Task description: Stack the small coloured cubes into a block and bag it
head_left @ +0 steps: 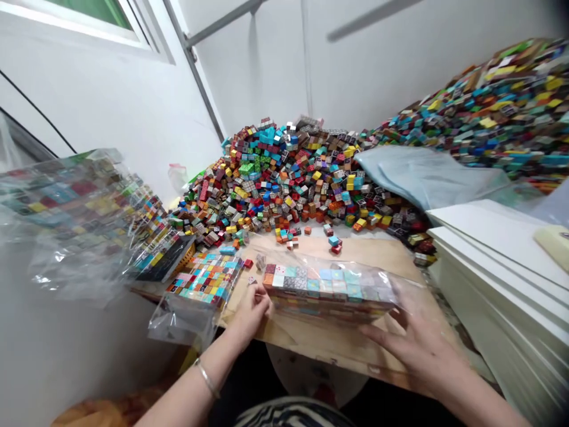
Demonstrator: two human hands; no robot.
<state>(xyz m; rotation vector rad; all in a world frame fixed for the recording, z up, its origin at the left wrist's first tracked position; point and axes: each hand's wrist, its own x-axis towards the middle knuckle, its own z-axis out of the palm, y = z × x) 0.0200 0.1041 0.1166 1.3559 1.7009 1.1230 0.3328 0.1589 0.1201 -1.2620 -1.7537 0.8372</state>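
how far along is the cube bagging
Done: a filled bag of cubes lies at the left of the board, and more packed cubes sit further left. In hand: the left hand and right hand are on a clear bag holding a neat block of cubes. Left: the large loose pile behind looks barely dented.

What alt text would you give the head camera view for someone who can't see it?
Two bare hands, left hand and right hand, hold the ends of a clear bag of colourful cubes on a wooden board. Behind lies a huge pile of loose cubes.
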